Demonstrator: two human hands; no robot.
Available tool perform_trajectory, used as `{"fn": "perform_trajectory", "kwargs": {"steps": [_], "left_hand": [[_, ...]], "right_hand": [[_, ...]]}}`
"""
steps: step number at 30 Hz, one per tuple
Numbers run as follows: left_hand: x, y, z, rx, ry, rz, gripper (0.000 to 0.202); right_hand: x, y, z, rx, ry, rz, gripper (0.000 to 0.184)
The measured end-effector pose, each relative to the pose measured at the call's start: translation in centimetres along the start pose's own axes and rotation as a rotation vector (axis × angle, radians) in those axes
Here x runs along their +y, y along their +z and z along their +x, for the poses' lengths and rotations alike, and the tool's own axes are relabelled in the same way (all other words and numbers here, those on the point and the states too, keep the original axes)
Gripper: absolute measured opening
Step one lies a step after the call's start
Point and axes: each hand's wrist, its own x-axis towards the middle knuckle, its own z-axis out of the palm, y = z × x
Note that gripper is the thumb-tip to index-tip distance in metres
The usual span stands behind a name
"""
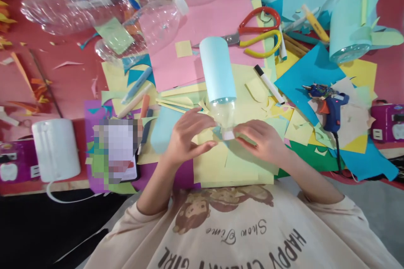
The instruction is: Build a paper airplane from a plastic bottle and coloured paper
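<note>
A plastic bottle wrapped in light blue paper [218, 69] lies on the pale yellow sheets in front of me, its clear neck and white cap [227, 134] pointing toward my body. On the left of the neck is my left hand [192, 136], its thumb and fingers spread apart with nothing between them. My right hand [260, 138] is on the other side, fingers curved and thumb apart, the fingertips at the edge of the cap. Whether they press on it I cannot tell.
Red-and-yellow-handled scissors [252, 35] lie beyond the bottle. A blue glue gun [331, 105] rests on paper to the right, near another wrapped bottle [350, 21]. Clear bottles [160, 21], a marker [269, 85], a phone [134, 170] and a white case [57, 149] surround the scraps.
</note>
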Motion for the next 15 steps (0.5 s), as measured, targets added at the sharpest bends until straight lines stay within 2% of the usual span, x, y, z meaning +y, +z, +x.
{"fn": "perform_trajectory", "kwargs": {"steps": [3, 6, 10, 13, 14, 15], "left_hand": [[-0.4, -0.3, 0.7, 0.044, -0.024, 0.063, 0.017], [-1.2, 0.1, 1.4, -0.006, -0.001, 0.143, 0.027], [-2.2, 1.2, 1.6, -0.057, 0.061, 0.122, 0.032], [-2.6, 1.8, 1.2, -0.025, 0.08, 0.134, 0.029], [-2.6, 1.9, 1.1, -0.01, 0.087, 0.135, 0.03], [-2.6, 2.0, 1.1, 0.006, 0.098, 0.13, 0.03]], "right_hand": [[-0.9, 0.4, -1.7, 0.046, 0.009, 0.024, 0.016], [-1.9, 1.0, -3.1, 0.06, 0.008, 0.051, 0.021], [-2.6, 0.9, -4.4, 0.039, 0.043, 0.076, 0.022], [-1.1, -1.0, -5.5, 0.066, 0.135, 0.011, 0.023], [-0.2, -2.0, -5.9, 0.137, 0.223, -0.055, 0.021], [0.8, -3.2, -6.4, 0.274, 0.352, -0.137, 0.019]]}}
